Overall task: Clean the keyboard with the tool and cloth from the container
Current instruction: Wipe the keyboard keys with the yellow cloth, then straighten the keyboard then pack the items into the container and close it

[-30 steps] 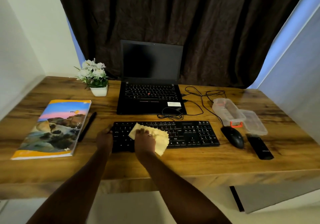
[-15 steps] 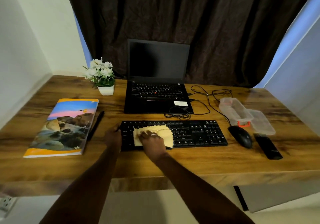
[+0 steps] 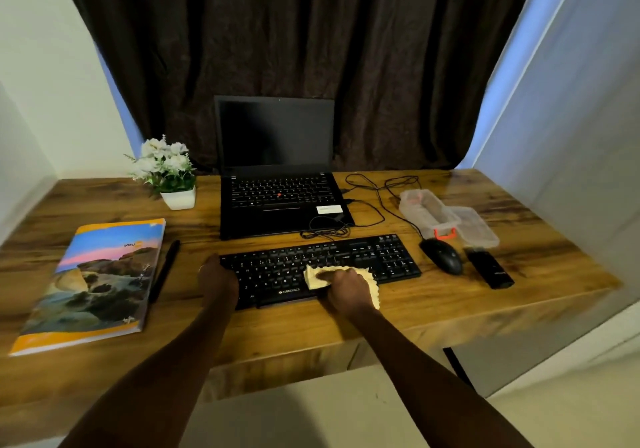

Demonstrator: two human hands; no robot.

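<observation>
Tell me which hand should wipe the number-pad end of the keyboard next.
Right. The right hand presses the cloth on the keyboard nearer that end; the left hand holds the opposite edge.

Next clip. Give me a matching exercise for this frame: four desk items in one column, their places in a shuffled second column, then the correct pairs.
Items
1. pale yellow cloth
2. black computer mouse
3. clear plastic container
4. white pot of white flowers

Places
A. left of the open black laptop
B. just right of the black keyboard
C. under the right hand, on the keys
D. behind the mouse, with its clear lid lying beside it

Pairs: 1-C, 2-B, 3-D, 4-A
</observation>
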